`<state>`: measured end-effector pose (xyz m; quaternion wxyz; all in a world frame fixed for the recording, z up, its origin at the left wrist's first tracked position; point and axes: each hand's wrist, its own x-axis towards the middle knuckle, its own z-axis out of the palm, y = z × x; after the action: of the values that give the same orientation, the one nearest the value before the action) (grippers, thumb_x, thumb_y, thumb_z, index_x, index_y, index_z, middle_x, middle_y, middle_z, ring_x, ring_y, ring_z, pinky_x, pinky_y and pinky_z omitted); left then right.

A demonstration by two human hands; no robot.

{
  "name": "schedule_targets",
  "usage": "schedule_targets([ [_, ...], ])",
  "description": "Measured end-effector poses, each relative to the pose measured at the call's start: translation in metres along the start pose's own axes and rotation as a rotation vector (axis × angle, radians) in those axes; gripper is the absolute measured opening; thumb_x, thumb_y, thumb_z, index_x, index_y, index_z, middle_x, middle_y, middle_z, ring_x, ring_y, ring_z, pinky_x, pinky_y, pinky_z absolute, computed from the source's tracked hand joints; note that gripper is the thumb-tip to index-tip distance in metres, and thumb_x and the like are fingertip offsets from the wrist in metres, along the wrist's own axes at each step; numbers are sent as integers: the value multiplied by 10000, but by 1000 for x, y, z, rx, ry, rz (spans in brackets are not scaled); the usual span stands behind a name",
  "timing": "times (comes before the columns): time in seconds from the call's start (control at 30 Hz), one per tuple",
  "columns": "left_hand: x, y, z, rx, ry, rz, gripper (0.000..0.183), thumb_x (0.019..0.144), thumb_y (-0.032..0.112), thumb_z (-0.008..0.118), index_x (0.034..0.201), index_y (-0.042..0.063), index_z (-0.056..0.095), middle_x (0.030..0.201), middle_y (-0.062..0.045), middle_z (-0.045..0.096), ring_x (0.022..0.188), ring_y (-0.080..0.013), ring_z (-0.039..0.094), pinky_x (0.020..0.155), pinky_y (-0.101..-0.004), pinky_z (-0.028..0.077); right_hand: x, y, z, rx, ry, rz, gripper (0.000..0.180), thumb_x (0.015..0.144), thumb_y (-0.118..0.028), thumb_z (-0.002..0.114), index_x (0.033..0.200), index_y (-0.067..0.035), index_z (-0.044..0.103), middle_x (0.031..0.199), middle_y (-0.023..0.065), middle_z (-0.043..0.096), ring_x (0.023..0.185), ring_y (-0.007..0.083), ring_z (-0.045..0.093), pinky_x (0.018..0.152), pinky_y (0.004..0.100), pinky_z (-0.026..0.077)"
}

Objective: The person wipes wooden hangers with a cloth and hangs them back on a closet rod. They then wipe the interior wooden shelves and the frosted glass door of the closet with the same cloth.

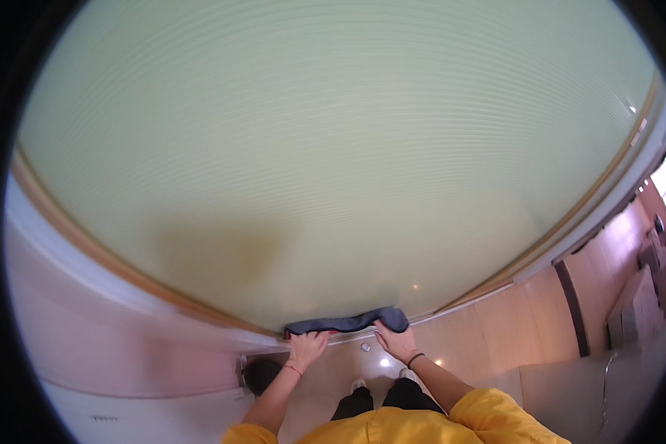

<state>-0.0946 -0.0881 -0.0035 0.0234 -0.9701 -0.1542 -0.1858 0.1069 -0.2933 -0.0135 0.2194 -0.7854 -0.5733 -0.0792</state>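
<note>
A long dark grey fabric roll or draft stopper point(355, 322) lies along the bottom edge of a large ribbed, pale green translucent panel point(333, 166). My left hand point(308, 348) is at the near edge of the fabric's left part, where a bit of red shows; its fingertips are partly hidden. My right hand point(395, 341) grips the fabric near its thicker right end, thumb side against it. The fabric looks wavy, higher at the right end.
A wood-toned frame edge point(566, 222) borders the panel. Below lie a shiny tiled floor point(477, 338) with a small round metal fitting point(365, 347), and a dark round object point(262, 374) at left. A pale wall point(144, 349) stands left; grey furniture point(635, 311) is at right.
</note>
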Motion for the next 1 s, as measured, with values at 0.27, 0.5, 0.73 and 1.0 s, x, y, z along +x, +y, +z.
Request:
schedule_targets([
  [0.27, 145, 126, -36, -139, 432, 269, 207, 797, 272, 684, 991, 201, 685, 843, -63, 621, 889, -295, 615, 828, -485, 447, 17, 70, -88, -56, 517, 483, 722, 756, -240, 693, 1277, 149, 379, 1361, 387, 337, 1156, 503, 447, 958, 510, 398],
  [0.5, 304, 231, -188, 226, 887, 83, 378, 833, 405, 607, 1187, 283, 655, 875, -89, 652, 872, -339, 607, 1024, -713, 175, 136, 153, -318, -184, 1154, 55, 663, 804, -217, 604, 1332, 112, 374, 1392, 327, 366, 1287, 507, 344, 1109, 521, 246],
  [0.73, 403, 316, -262, 222, 1025, -94, 497, 844, 428, 572, 1296, 220, 563, 1424, -155, 417, 974, -378, 540, 1036, -733, 78, 162, 186, -474, -322, 1163, -235, 669, 804, -144, 640, 1368, 92, 370, 1443, 277, 350, 1313, 445, 370, 1075, 501, 329],
  [1.0, 349, 338, -53, 223, 553, 234, 369, 826, 307, 572, 1106, 77, 640, 1224, -194, 588, 1107, -381, 567, 964, -586, 353, 55, 245, -274, 170, 801, -44, 533, 859, -123, 574, 1317, 105, 425, 1308, 260, 504, 1181, 397, 523, 1005, 427, 426],
])
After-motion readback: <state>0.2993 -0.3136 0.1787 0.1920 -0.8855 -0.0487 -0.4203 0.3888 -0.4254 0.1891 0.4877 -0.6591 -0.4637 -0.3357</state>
